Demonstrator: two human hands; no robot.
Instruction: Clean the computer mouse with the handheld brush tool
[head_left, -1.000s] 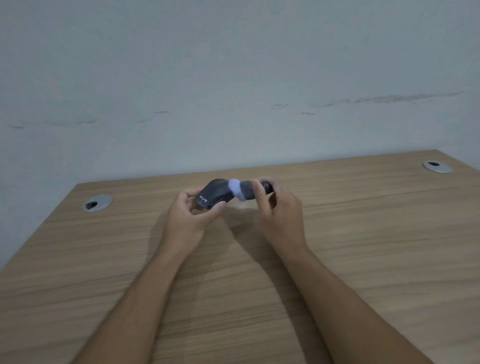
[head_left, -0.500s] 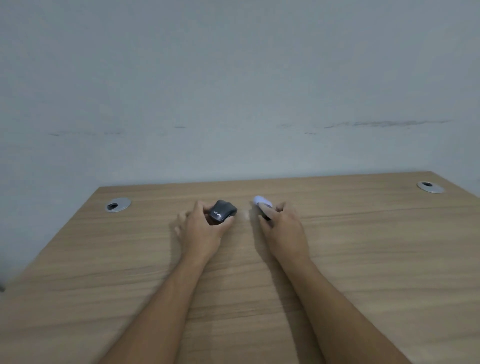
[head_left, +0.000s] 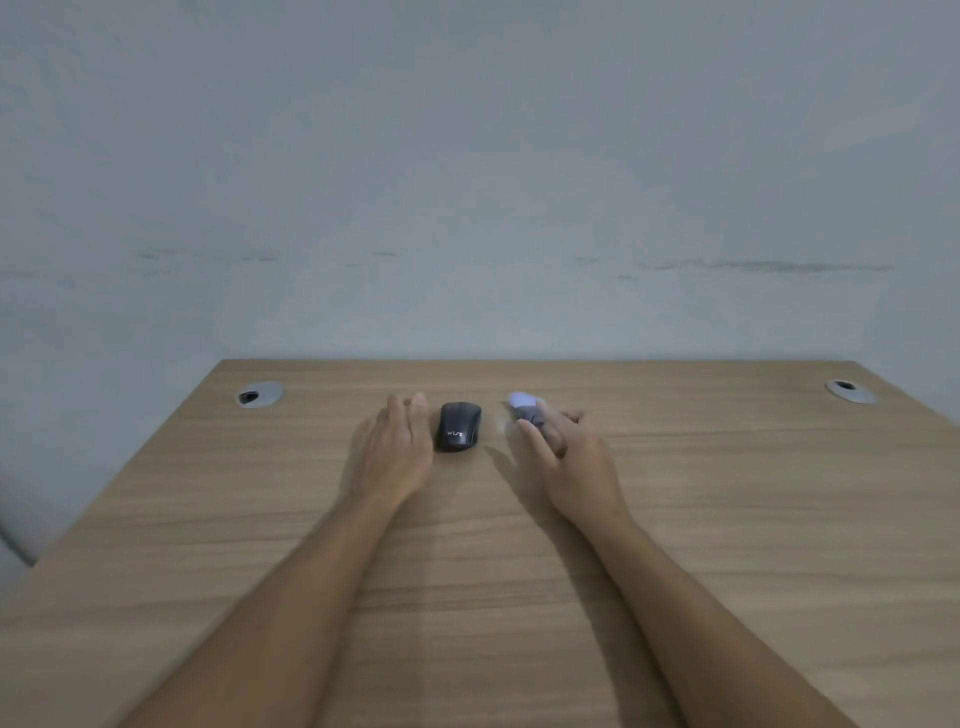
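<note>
On the wooden desk (head_left: 727, 545) I log one black computer mouse (head_left: 458, 426), flat on its base, white lettering toward me, lying free between my hands. My left hand (head_left: 397, 452) rests just left of it, fingers loosely spread and empty, not touching it. My right hand (head_left: 574, 462) is curled around the handheld brush tool (head_left: 524, 406), whose pale tip protrudes past my blurred fingers; two grey cable grommets (head_left: 260, 394) occupy the far corners.
</note>
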